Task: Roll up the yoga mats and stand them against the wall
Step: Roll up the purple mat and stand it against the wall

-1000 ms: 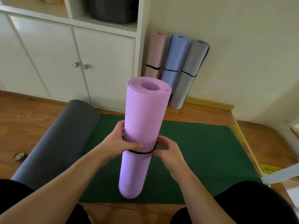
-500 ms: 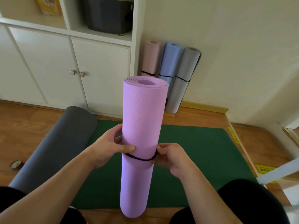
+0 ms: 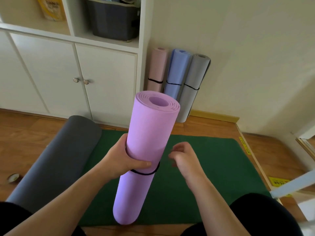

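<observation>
Your left hand (image 3: 124, 160) grips the banded purple mat (image 3: 146, 150), right hand (image 3: 185, 156) loosely curled and empty; it's probably light and spongy, so carry it mid-roll, near the band.

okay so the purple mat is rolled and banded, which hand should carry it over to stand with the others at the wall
Left, probably. The left hand already wraps the purple mat just above its black band, so its grip is set. The right hand hangs free beside the roll, holding nothing. The three standing mats wait ahead.
</observation>
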Motion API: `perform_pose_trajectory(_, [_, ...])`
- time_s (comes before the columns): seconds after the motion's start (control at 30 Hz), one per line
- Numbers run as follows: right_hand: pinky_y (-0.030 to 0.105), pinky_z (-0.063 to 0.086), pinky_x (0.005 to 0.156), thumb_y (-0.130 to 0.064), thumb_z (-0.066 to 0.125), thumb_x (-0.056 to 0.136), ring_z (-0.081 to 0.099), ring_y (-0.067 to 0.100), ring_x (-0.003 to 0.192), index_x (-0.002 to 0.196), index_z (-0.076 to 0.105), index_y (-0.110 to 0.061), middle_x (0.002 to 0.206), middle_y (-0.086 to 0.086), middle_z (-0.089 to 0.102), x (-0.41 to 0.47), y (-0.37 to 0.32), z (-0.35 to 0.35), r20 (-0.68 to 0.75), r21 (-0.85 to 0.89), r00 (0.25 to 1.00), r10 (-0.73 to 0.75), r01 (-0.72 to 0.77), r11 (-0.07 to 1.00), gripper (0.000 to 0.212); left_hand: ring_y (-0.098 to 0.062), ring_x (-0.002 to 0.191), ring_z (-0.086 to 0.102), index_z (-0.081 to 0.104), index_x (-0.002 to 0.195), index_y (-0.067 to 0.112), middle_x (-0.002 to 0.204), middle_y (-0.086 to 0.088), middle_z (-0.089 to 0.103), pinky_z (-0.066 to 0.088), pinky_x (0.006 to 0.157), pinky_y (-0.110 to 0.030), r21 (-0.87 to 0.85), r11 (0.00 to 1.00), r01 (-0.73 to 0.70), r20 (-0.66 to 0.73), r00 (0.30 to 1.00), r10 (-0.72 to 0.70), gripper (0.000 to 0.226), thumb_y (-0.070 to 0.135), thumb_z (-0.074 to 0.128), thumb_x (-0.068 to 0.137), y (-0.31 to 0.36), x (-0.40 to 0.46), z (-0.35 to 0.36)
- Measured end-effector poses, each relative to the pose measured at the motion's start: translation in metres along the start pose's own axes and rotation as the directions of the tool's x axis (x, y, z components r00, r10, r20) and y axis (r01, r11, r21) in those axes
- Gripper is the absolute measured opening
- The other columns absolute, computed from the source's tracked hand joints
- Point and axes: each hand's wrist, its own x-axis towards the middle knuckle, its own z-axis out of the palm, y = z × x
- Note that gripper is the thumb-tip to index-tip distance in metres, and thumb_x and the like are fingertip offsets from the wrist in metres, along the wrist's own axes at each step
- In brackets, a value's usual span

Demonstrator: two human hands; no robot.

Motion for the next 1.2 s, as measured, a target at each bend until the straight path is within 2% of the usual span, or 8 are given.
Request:
perform_pose_trajectory(0.13, [0.024, 0.056, 0.100, -0.035, 0.097, 0.072, 0.058, 0.000, 0.126, 0.152, 0.023, -0.046, 0.141, -0.024, 0.053, -0.021, -0.040, -0.008, 0.196, 0.032, 0.908, -0.371, 0.372, 0.928, 0.109, -0.007, 0.108, 0.068, 0.050, 0.132, 0.047, 0.117, 0.024, 0.069, 0.063, 0.086, -0.037, -0.008, 1.000, -0.014, -0.043, 0.999, 0.014, 0.103, 0.045, 0.105, 0.045, 0.007, 0.001, 0.010])
perform_pose_trajectory(0.23, [0.033, 0.056, 0.103, -0.049, 0.100, 0.059, 0.055, 0.005, 0.133, 0.158, 0.004, -0.056, 0.150, -0.028, 0.048, -0.028, -0.065, -0.012, 0.018, -0.092, 0.859, -0.512, 0.512, 0.854, 0.138, -0.004, 0.105, 0.069, 0.052, 0.130, 0.049, 0.115, 0.025, 0.070, 0.063, 0.083, -0.033, -0.011, 0.998, -0.063, -0.058, 0.996, 0.062, 0.101, 0.045, 0.105, 0.044, 0.024, 0.007, 0.018])
perform_pose_trajectory(0.3, [0.034, 0.059, 0.098, -0.045, 0.100, 0.060, 0.061, 0.004, 0.126, 0.158, 0.005, -0.057, 0.142, -0.030, 0.055, -0.023, -0.076, -0.021, -0.066, -0.126, 0.825, -0.562, 0.552, 0.824, 0.137, -0.003, 0.107, 0.065, 0.050, 0.132, 0.048, 0.119, 0.026, 0.065, 0.062, 0.084, -0.030, 0.050, 0.993, -0.110, -0.089, 0.989, 0.114, 0.103, 0.051, 0.104, 0.044, 0.036, 0.015, 0.021])
perform_pose_trajectory(0.5, [0.025, 0.062, 0.086, -0.026, 0.104, 0.058, 0.064, -0.003, 0.111, 0.139, 0.047, -0.046, 0.117, -0.036, 0.064, 0.035, -0.103, -0.046, -0.154, -0.126, 0.804, -0.575, 0.561, 0.818, 0.100, -0.011, 0.124, 0.043, 0.025, 0.153, 0.047, 0.132, 0.021, 0.030, 0.050, 0.105, -0.036, 0.279, 0.933, -0.230, -0.140, 0.951, 0.276, 0.116, 0.063, 0.094, 0.060, 0.085, 0.074, 0.019])
perform_pose_trajectory(0.63, [0.030, 0.061, 0.096, -0.017, 0.104, 0.059, 0.060, -0.002, 0.118, 0.142, 0.047, -0.038, 0.124, -0.032, 0.060, 0.101, -0.131, -0.049, -0.170, -0.070, 0.780, -0.603, 0.600, 0.797, 0.104, -0.010, 0.125, 0.053, 0.035, 0.150, 0.049, 0.139, 0.021, 0.049, 0.051, 0.105, -0.035, 0.096, 0.937, -0.335, -0.097, 0.934, 0.344, 0.095, 0.054, 0.089, 0.072, 0.121, 0.140, 0.010])
perform_pose_trajectory(0.83, [0.043, 0.061, 0.099, -0.036, 0.102, 0.050, 0.061, 0.009, 0.125, 0.148, 0.046, -0.033, 0.133, -0.019, 0.063, 0.245, -0.165, -0.027, -0.228, -0.076, 0.756, -0.614, 0.614, 0.785, 0.113, -0.013, 0.113, 0.064, 0.039, 0.150, 0.040, 0.117, 0.018, 0.059, 0.054, 0.080, -0.024, -0.051, 0.967, -0.252, -0.083, 0.966, 0.247, 0.085, -0.007, 0.070, 0.087, 0.134, 0.264, -0.020])
perform_pose_trajectory(1.07, [0.021, 0.055, 0.080, -0.025, 0.103, 0.060, 0.061, 0.011, 0.112, 0.145, 0.047, -0.026, 0.121, -0.015, 0.061, 0.413, -0.157, 0.020, -0.158, -0.124, 0.828, -0.538, 0.524, 0.842, 0.102, -0.017, 0.108, 0.071, 0.051, 0.144, 0.030, 0.114, 0.002, 0.072, 0.059, 0.088, -0.032, -0.175, 0.979, -0.102, -0.103, 0.991, 0.085, 0.084, 0.014, 0.077, 0.065, 0.087, 0.406, -0.027])
perform_pose_trajectory(1.2, [0.034, 0.061, 0.089, -0.027, 0.101, 0.061, 0.065, 0.016, 0.112, 0.141, 0.050, -0.022, 0.124, -0.007, 0.065, 0.482, -0.156, 0.043, -0.166, -0.161, 0.833, -0.528, 0.505, 0.848, 0.095, -0.020, 0.105, 0.074, 0.054, 0.138, 0.027, 0.113, -0.001, 0.076, 0.062, 0.091, -0.039, -0.248, 0.966, -0.074, -0.149, 0.988, 0.038, 0.084, 0.008, 0.072, 0.058, 0.060, 0.465, -0.030])
